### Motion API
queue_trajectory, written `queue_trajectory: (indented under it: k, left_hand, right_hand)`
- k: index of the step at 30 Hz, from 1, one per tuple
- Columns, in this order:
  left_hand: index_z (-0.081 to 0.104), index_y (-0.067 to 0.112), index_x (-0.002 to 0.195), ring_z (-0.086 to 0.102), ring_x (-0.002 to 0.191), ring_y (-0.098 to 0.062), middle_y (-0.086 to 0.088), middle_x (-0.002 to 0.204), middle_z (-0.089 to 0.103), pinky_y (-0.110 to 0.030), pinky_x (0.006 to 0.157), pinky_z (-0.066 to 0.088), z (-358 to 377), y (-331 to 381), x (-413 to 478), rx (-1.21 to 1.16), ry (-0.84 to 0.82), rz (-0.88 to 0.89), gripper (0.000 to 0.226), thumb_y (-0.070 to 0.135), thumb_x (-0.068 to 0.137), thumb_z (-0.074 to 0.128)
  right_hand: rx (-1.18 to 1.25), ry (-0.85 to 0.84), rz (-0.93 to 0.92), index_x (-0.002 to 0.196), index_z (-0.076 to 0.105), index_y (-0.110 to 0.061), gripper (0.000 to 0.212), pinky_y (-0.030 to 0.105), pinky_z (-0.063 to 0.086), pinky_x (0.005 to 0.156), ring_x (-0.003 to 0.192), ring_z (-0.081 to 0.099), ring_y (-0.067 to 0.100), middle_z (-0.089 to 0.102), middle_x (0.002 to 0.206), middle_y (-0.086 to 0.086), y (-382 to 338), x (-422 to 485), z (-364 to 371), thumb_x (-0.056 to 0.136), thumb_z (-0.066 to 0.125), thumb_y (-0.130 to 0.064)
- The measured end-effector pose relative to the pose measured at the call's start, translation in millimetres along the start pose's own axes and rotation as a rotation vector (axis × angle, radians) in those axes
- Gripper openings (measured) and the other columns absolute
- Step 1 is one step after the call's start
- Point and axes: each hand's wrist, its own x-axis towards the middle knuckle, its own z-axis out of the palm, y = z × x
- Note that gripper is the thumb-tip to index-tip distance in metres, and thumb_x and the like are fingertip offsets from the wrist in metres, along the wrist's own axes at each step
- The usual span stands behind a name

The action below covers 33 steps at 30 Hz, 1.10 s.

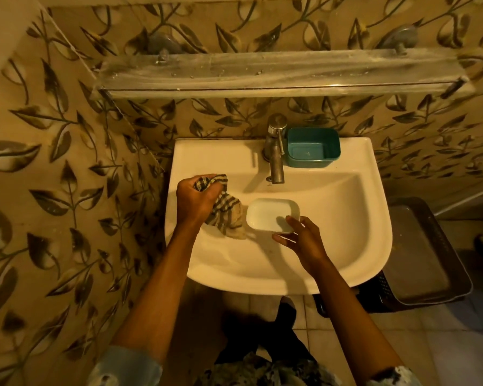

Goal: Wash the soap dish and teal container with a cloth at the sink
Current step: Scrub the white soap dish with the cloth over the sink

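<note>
A white soap dish [268,214] is held over the basin of the white sink [368,218], open side up. My right hand [301,240] grips its near right edge, thumb on the rim. My left hand [195,197] is closed around a striped cloth [226,213], which hangs down beside the dish's left end, over the basin's left side. A teal container [313,147] stands empty on the sink's back ledge, right of the tap [275,154], untouched.
No water shows at the tap's spout. A glass shelf [276,76] juts from the leaf-patterned wall above the sink. A dark plastic basket [424,254] stands on the floor at the right, against the sink's edge. Tiled wall closes in on the left.
</note>
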Motion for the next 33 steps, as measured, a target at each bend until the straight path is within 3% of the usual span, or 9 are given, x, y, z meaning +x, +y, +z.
queue_trajectory:
  k: [2,5,9,12,18,20,24,29,33]
  left_hand:
    - [0.073,0.016,0.069,0.067,0.063,-0.006,0.004,0.066,0.073,-0.023,0.057,0.054,-0.7,3.0,-14.0,-0.044,-0.066,0.007,0.005,0.016,0.07,0.067]
    - [0.058,-0.004,0.07,0.061,0.06,-0.021,-0.014,0.065,0.063,-0.036,0.059,0.054,5.4,2.1,-23.9,-0.04,-0.084,-0.038,0.035,0.029,0.065,0.07]
    - [0.066,-0.003,0.08,0.071,0.075,-0.026,-0.013,0.079,0.074,-0.042,0.078,0.059,20.7,0.2,-31.2,-0.081,-0.118,-0.244,0.051,0.045,0.065,0.077]
    - [0.07,0.008,0.068,0.068,0.059,-0.016,-0.005,0.065,0.072,-0.033,0.065,0.057,32.9,1.1,-36.7,-0.128,-0.156,-0.329,0.038,0.042,0.061,0.082]
    - [0.068,0.007,0.1,0.06,0.096,-0.023,-0.012,0.099,0.068,-0.026,0.079,0.047,69.8,-0.9,-71.7,0.397,-0.142,0.182,0.023,0.022,0.083,0.067]
    - [0.067,0.004,0.105,0.058,0.1,-0.027,-0.015,0.103,0.065,-0.027,0.08,0.046,78.5,1.4,-76.7,0.441,-0.16,0.213,0.021,0.019,0.089,0.061]
    - [0.069,0.005,0.103,0.064,0.088,-0.025,-0.012,0.1,0.07,-0.032,0.075,0.054,86.0,11.8,-74.7,0.457,-0.352,0.148,0.021,0.019,0.089,0.062]
    - [0.07,0.012,0.084,0.062,0.062,-0.014,-0.004,0.075,0.069,-0.024,0.051,0.047,84.9,33.1,-73.5,0.399,-0.74,0.126,0.006,0.017,0.082,0.068]
    - [0.073,0.011,0.079,0.065,0.063,-0.015,-0.007,0.075,0.072,-0.026,0.056,0.051,93.7,39.5,-83.2,0.412,-0.637,0.251,0.009,0.018,0.075,0.076]
  right_hand:
    - [-0.012,-0.035,-0.012,0.101,0.056,-0.012,0.015,0.036,0.06,0.067,0.097,0.065,0.037,0.057,0.118,0.02,0.5,-3.5,1.0,0.089,0.062,-0.008]
    - [-0.048,-0.108,-0.047,0.123,0.05,-0.028,0.046,0.039,0.06,0.071,0.102,0.066,0.034,0.055,0.121,0.015,1.1,-8.6,-0.2,0.086,0.063,-0.003]
    - [-0.132,-0.192,-0.121,0.12,0.052,-0.041,0.058,0.043,0.059,0.078,0.111,0.06,0.036,0.05,0.13,0.015,0.3,-17.4,0.0,0.082,0.068,0.0]
    - [-0.164,-0.241,-0.156,0.117,0.05,-0.04,0.056,0.042,0.059,0.08,0.117,0.054,0.037,0.045,0.131,0.013,-0.4,-25.0,1.4,0.081,0.069,-0.001]
    - [-0.176,-0.307,-0.184,0.124,0.034,-0.038,0.06,0.036,0.057,0.081,0.113,0.057,0.03,0.046,0.126,0.003,-8.1,-36.6,12.2,0.08,0.062,-0.008]
    - [-0.202,-0.272,-0.225,0.123,0.034,-0.041,0.058,0.033,0.057,0.08,0.115,0.055,0.026,0.046,0.127,-0.001,-9.8,-40.3,13.8,0.08,0.061,-0.015]
    - [-0.214,-0.242,-0.265,0.13,0.036,-0.042,0.055,0.034,0.056,0.083,0.12,0.054,0.026,0.046,0.134,-0.002,-13.2,-42.7,2.4,0.083,0.059,-0.022]
    - [-0.115,-0.225,-0.262,0.137,0.037,-0.034,0.038,0.041,0.056,0.085,0.12,0.057,0.024,0.052,0.137,0.004,-20.7,-49.4,-5.5,0.098,0.038,-0.032]
    - [0.009,-0.167,-0.197,0.121,0.056,-0.032,0.043,0.042,0.057,0.083,0.11,0.064,0.018,0.068,0.119,-0.002,-30.3,-56.6,-5.6,0.102,0.02,-0.045]
